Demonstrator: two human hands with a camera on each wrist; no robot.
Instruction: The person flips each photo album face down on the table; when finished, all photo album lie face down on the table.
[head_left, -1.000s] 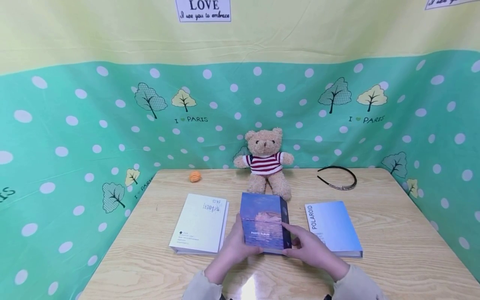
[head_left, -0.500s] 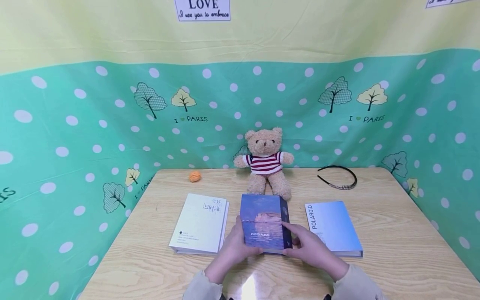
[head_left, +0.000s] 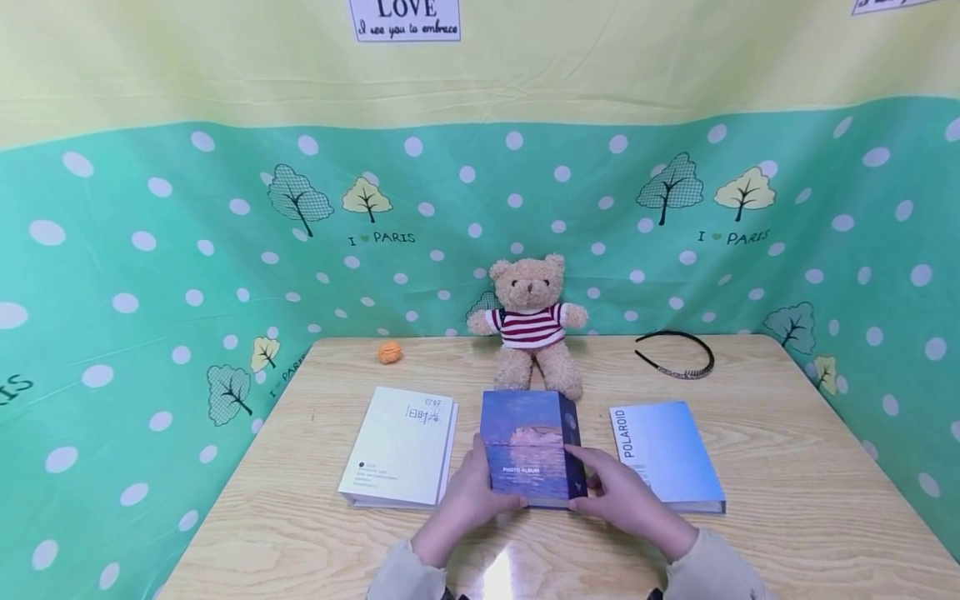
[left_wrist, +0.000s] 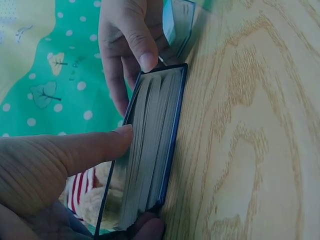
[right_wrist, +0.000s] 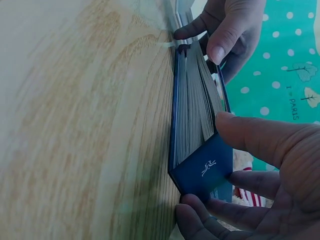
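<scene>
A blue photo album (head_left: 521,425) with a sea-and-rock picture on its cover lies at the middle of the table, between both hands. My left hand (head_left: 474,492) grips its left side, thumb at the near edge and fingers round the fore edge. At the dark spine on the right, my right hand (head_left: 618,492) holds the album, its thumb by the near corner. The left wrist view shows the loosely spread page edges (left_wrist: 150,135) between the covers. In the right wrist view, the spine (right_wrist: 207,170) bears a small white figure, with fingers beneath and beside it.
A white album (head_left: 401,446) lies to the left and a light-blue POLAROID album (head_left: 671,458) to the right. Behind sits a teddy bear (head_left: 531,325) in a striped shirt. A small orange object (head_left: 390,352) and a black headband (head_left: 693,372) lie near the back edge.
The photo album's far edge has sunk slightly toward the table, and it has shifted a touch to the right. Both hands keep their hold on it.
</scene>
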